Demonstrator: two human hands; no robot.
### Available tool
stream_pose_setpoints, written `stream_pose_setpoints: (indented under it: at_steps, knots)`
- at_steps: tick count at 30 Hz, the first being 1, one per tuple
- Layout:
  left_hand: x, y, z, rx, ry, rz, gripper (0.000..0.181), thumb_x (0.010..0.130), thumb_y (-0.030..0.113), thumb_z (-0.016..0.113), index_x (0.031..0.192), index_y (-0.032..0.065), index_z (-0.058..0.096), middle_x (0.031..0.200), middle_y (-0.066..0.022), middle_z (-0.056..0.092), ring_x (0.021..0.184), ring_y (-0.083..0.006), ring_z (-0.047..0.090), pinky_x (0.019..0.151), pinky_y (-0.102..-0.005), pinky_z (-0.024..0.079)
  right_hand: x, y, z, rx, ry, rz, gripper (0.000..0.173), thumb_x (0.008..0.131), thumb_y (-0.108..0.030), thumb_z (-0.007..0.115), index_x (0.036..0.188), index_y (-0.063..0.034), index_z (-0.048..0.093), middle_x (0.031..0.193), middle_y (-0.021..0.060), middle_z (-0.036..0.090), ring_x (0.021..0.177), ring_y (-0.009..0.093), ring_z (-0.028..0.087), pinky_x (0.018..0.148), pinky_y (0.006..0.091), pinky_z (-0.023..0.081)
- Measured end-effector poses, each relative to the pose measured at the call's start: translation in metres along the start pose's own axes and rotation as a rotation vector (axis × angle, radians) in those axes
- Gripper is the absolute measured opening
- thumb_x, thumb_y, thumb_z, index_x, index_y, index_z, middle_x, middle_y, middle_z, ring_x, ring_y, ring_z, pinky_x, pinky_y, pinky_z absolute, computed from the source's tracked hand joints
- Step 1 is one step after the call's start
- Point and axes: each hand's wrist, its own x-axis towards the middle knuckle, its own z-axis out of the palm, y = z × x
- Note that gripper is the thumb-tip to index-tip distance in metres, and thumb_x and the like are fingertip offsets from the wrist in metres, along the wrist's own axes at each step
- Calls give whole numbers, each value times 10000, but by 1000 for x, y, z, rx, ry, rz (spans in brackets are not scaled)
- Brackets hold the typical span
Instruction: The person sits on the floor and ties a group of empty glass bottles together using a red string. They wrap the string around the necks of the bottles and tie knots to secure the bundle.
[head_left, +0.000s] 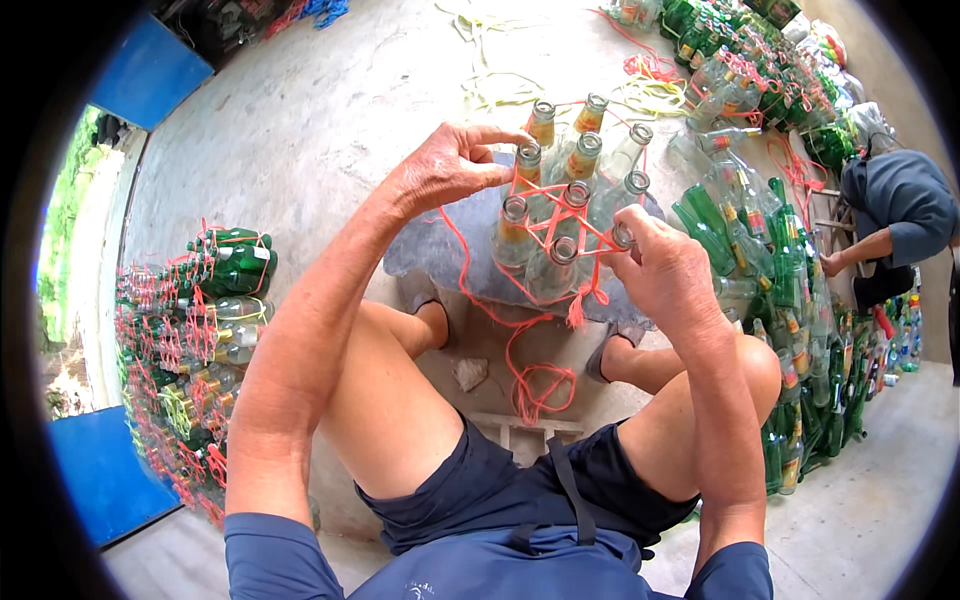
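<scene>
Before me a cluster of several clear glass bottles (555, 274) stands upright on a grey slab (435, 244). Red plastic cord (555, 196) crosses between the necks in a zigzag and is knotted into a tassel at the near side. My left hand (459, 166) has its thumb and index finger about the neck of a left-hand bottle (529, 159). At the right near corner, my right hand (667, 262) grips another bottle's neck (622, 235), with cord against it. A loose cord end (534, 390) trails off the slab to the floor between my feet.
Cord-tied bottle bundles (225, 300) are stacked at left. Loose green and clear bottles (784, 247) lie heaped at right, with more bundles (780, 82) behind. Yellow cord (652, 94) lies on the floor. A bent-over person (900, 202) reaches toward the heap. A stone chunk (470, 373) lies near my feet.
</scene>
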Motion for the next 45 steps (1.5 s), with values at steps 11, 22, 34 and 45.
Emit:
stream_pose_setpoints:
  at_steps: [11, 22, 34, 45]
  knots:
    - [12, -13, -9, -4, -8, 22, 458, 890, 240, 816, 1338, 142, 804, 769, 23, 641, 707, -93, 507, 674, -291, 456, 1, -1, 3, 0, -11, 16, 358, 912, -192, 847, 1175, -89, 625, 895, 164, 768, 840, 364, 766, 716, 464, 567]
    - [19, -13, -9, 4, -42, 10, 443, 902, 239, 788, 1338, 162, 811, 841, -22, 714, 750, -97, 560, 716, -304, 493, 1, -2, 11, -28, 17, 29, 347, 914, -189, 839, 1149, -93, 602, 868, 168, 763, 814, 380, 762, 678, 482, 563]
    - [15, -18, -9, -16, -78, -11, 467, 968, 123, 756, 1423, 19, 724, 1210, -104, 808, 1071, -117, 698, 967, -307, 572, 12, 5, 3, -99, 68, -65, 311, 858, -151, 828, 1096, -83, 640, 909, 165, 748, 842, 408, 736, 707, 489, 564]
    - [-26, -1, 24, 186, 110, 88, 348, 949, 89, 813, 1283, -6, 784, 738, 84, 535, 675, -24, 452, 595, -254, 403, 52, 40, -16, -214, 15, -171, 316, 946, -100, 690, 1259, -137, 688, 1068, 137, 740, 994, 396, 733, 802, 500, 572]
